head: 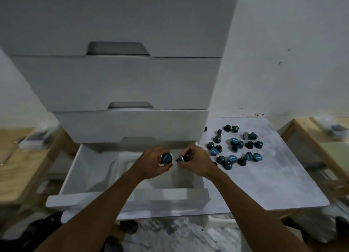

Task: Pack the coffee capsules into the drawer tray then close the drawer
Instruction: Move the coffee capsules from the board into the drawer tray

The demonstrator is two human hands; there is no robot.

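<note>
Right now two hands are over one open drawer (75, 178) at the bottom of a white cabinet (117, 81). Three more drawers above it are shut. The left hand (154, 162) has its fingers (167, 166) curled tight around one blue capsule (166, 158), with the round blue top facing up. The right hand (196, 160) pinches a second capsule (182, 159) between thumb and fingertips; this one is dark and lies on its side. The two capsules are very close, almost touching, and both are held in the air above the white tray (122, 166) that sits inside the drawer. I can see no capsules lying in the tray, but the hands hide part of it.

Many more loose capsules (235, 148) are spread on the white desk (264, 185) to the right of the drawer, near the right hand. I count about twenty-five of them, but the picture is blurry, so the count is not sure. Some show blue tops, and some stand dark side up. One capsule (205, 128) sits right by the cabinet's edge
</note>
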